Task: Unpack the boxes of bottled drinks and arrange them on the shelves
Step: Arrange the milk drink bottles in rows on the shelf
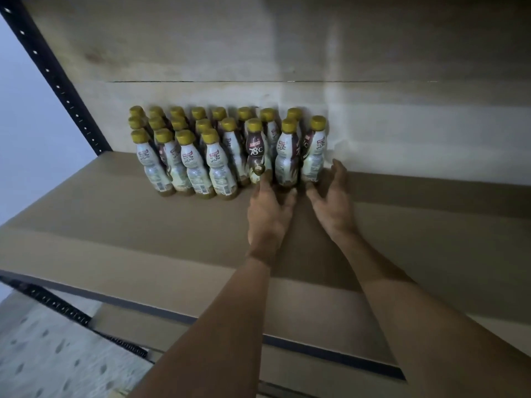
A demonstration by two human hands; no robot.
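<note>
Along the back edge of the shelf (pixel 143 239), left of centre: a block of bottled drinks (pixel 198 162) standing tight to the back panel (pixel 402 124). It's three rows deep at its left end and two deep at its right.

Both hands are at the block's right end, low at the bottle feet.
- Left hand (pixel 268 214): fingers straight, tips touching the feet of the brown-label bottle (pixel 255 150) and its neighbour (pixel 287 159). It grips nothing.
- Right hand (pixel 333 202): spread wide, fingers loosely bent beside the foot of the end bottle (pixel 314 150). Reads as touch, not hold, though it's blurred.

Step looks like squaring up these three. How I'd do it:
- Push at the base, not near the yellow caps (pixel 318 121). They're tall and narrow, so likely tippy.
- Slide them on the cardboard until they meet the row behind.
- Keep the feet in line with the second row.
- Only the brown-label bottle faces front, so consider turning the others to match.
</note>
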